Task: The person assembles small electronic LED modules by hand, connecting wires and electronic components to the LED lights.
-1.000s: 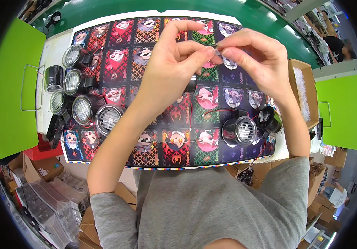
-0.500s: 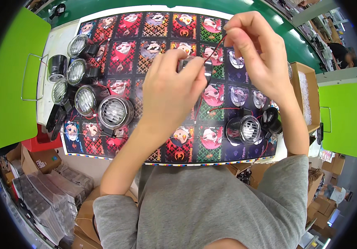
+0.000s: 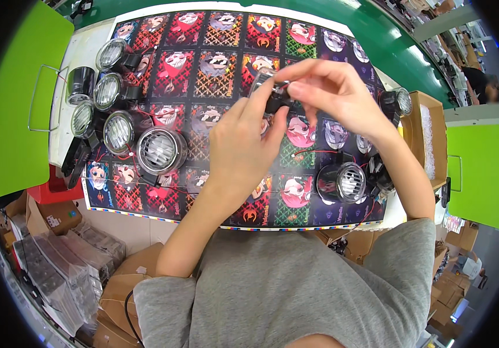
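My left hand (image 3: 239,142) is closed around a small round lamp (image 3: 277,100) with a black housing and a clear front, held above the printed sheet at the middle of the table. At the lamp's black back, the fingertips of my right hand (image 3: 339,95) are pinched together. What they grip there is hidden by the fingers. Left of my hands stand several similar black lamps with ribbed clear lenses, the nearest being a lens-up lamp (image 3: 162,151). Another lamp (image 3: 345,181) lies to the right, beside a thin red wire (image 3: 318,152).
A large sheet of colourful character cards (image 3: 220,72) covers the table. Right of it stands a cardboard box (image 3: 418,139) with white filling; a lamp (image 3: 399,102) lies beside it. Green panels (image 3: 23,110) flank both sides. Clear plastic packs (image 3: 58,272) sit below left.
My right hand has come down and left, from pulling a dark red wire aside to the lamp's back. The lamp has turned in my left hand, showing its black rear.
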`<control>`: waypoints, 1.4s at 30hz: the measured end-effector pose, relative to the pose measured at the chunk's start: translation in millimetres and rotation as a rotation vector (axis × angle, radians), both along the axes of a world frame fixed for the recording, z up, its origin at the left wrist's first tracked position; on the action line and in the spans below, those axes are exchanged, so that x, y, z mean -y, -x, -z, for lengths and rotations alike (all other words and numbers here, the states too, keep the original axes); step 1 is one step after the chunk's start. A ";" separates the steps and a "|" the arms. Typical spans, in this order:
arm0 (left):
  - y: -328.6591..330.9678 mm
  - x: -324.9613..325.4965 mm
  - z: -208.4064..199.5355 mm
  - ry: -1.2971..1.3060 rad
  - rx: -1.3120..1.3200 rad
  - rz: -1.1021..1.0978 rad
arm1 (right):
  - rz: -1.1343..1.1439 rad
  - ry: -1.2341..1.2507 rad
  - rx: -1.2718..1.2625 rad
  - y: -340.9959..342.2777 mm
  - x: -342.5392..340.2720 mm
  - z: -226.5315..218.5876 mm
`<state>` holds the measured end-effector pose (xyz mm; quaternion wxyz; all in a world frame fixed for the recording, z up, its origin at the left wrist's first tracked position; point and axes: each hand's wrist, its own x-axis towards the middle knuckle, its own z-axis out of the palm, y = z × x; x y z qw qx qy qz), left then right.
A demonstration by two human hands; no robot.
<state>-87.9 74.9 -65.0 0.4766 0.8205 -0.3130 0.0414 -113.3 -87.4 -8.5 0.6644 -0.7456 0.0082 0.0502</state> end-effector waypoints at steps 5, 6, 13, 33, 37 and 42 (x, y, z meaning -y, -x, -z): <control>2.7 1.6 4.0 0.126 -0.114 -0.076 | 0.031 0.389 0.080 -5.0 -5.3 -2.0; 2.6 1.3 5.8 0.128 -0.117 -0.081 | 0.016 0.380 0.019 -6.4 -5.5 -4.3; 0.6 -1.1 5.3 0.212 -0.094 -0.040 | -0.061 0.227 -0.064 -9.7 -2.7 -3.3; -9.7 -7.3 7.0 0.472 -0.303 0.073 | -0.093 0.494 0.046 -15.6 -7.1 1.2; -10.9 -10.7 12.7 0.658 -0.693 0.145 | -0.121 0.480 0.058 -23.7 -7.8 7.5; -13.4 -15.2 16.1 0.747 -0.870 0.151 | -0.198 0.626 0.396 -28.3 -5.8 18.9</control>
